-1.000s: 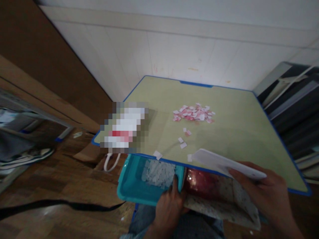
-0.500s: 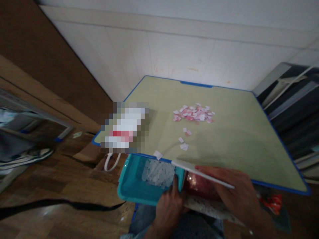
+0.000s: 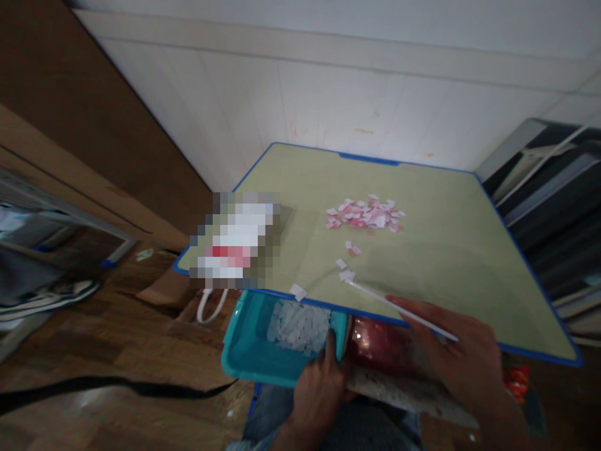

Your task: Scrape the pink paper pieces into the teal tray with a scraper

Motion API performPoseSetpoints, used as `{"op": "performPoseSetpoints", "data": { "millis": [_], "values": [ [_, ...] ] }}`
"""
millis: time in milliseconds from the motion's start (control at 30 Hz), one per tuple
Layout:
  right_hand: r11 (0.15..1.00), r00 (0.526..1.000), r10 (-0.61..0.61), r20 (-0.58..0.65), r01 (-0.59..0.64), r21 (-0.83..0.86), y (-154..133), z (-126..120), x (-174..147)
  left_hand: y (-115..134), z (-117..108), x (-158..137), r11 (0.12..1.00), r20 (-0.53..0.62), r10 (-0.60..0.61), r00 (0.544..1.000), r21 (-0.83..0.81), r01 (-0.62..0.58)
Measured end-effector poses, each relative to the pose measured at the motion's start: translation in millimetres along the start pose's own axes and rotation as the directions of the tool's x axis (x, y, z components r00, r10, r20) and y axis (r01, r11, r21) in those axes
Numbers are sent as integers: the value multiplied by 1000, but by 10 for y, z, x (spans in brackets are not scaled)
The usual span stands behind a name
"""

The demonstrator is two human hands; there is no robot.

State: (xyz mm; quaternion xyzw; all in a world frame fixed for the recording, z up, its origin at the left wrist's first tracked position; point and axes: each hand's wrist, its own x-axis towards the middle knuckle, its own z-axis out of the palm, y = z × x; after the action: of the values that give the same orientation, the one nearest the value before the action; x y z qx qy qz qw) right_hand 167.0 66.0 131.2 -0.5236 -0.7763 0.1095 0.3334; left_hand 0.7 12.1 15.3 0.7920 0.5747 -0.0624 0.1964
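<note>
My right hand point(image 3: 457, 351) is closed around a thin white stick point(image 3: 399, 305). The stick slants over the table's front edge, its far tip at a few small paper squares point(image 3: 346, 275). My left hand point(image 3: 320, 388) grips the right side of a teal plastic tub point(image 3: 258, 366), index finger stretched over the rim; the other fingers are partly hidden. Inside the tub lies a heap of small whitish pieces point(image 3: 298, 329). Further back on the pale green table point(image 3: 446, 232) sits a pile of pink and white paper squares point(image 3: 366, 214).
One paper square point(image 3: 297, 292) lies at the table's front edge above the tub. A pixelated white object point(image 3: 237, 241) stands at the table's left. Under the right hand are a shiny red object point(image 3: 378, 344) and a speckled pale board point(image 3: 408, 391). A white wall point(image 3: 328, 94) backs the table.
My right hand has moved right and slightly up, carrying the stick's tip from above the tub to the loose squares on the table. My left hand has stayed in place.
</note>
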Motion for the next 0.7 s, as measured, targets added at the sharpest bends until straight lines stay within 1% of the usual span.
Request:
{"op": "performPoseSetpoints", "data": {
  "millis": [67, 133, 200, 300, 433, 533, 633, 700],
  "values": [
    [998, 997, -36, 72, 33, 48, -32, 10, 19, 1, -7, -4, 1000, 0, 3, 1000, 4, -3],
    [997, 996, -27, 90, 21, 71, -63, 11, 35, 3, -12, -5, 1000, 4, 5, 1000, 8, -5],
    [998, 999, 44, 15, -45, 53, -69, -2, 48, 5, -14, -4, 1000, 3, 6, 1000, 9, -6],
    [988, 982, 153, -112, -151, 26, -12, -38, 61, 3, -7, 1, 1000, -2, 8, 1000, 6, -8],
    [977, 963, 212, -168, -214, 6, 110, -73, 55, -1, 6, 8, 1000, -2, 8, 1000, 2, -8],
    [978, 967, 205, -151, -208, -4, 137, -62, 51, 0, 3, 5, 1000, 2, 9, 1000, 1, -9],
    [985, 981, 169, -92, -170, 0, 115, -39, 61, 3, -10, 0, 1000, 11, 9, 1000, 1, -9],
    [986, 983, 169, -68, -169, 7, 108, -42, 70, 5, -18, -1, 1000, 12, 5, 1000, 1, -5]
  ]
}}
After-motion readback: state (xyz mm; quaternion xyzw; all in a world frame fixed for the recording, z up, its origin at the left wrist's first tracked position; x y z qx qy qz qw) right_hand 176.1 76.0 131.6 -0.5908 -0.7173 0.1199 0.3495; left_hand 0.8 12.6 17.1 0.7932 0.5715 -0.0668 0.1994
